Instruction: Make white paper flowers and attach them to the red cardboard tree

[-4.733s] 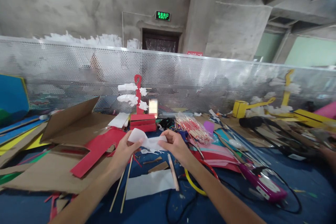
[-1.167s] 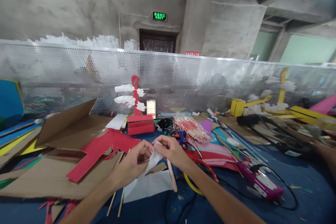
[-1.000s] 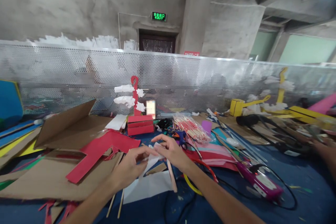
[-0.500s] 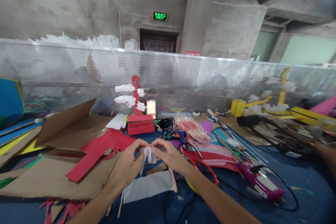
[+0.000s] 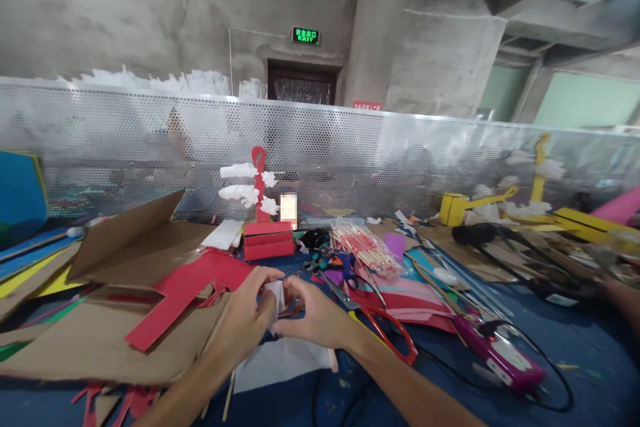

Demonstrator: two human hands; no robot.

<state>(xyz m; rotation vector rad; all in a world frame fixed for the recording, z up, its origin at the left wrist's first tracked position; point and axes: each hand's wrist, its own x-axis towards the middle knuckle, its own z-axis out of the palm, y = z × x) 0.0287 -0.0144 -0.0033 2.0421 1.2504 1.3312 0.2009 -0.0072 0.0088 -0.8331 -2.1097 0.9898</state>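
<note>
A small piece of thin white tissue paper (image 5: 277,293) is pinched and bent between my two hands above the table. My left hand (image 5: 250,303) is closed on its left side, thumb and fingers curled around it. From the other side, my right hand (image 5: 317,313) holds the paper with bent fingers, its thumb against the lower edge. Beneath them lies a larger white tissue sheet (image 5: 285,363), partly covered by my right hand. Red-handled scissors (image 5: 395,340) rest to the right of my right hand, and a red foam piece (image 5: 185,287) is left of my left hand.
Behind the hands stands a red model with white tufts (image 5: 259,193) on a red box (image 5: 269,240). Cardboard (image 5: 120,340) spreads to the left. A bag of sticks (image 5: 367,247) and a purple power strip (image 5: 500,353) with a black cable lie right. A perforated metal screen (image 5: 350,160) bounds the back.
My right hand has turned and its thumb has dropped lower on the tissue paper, which is now more folded between the hands. More of the scissors shows.
</note>
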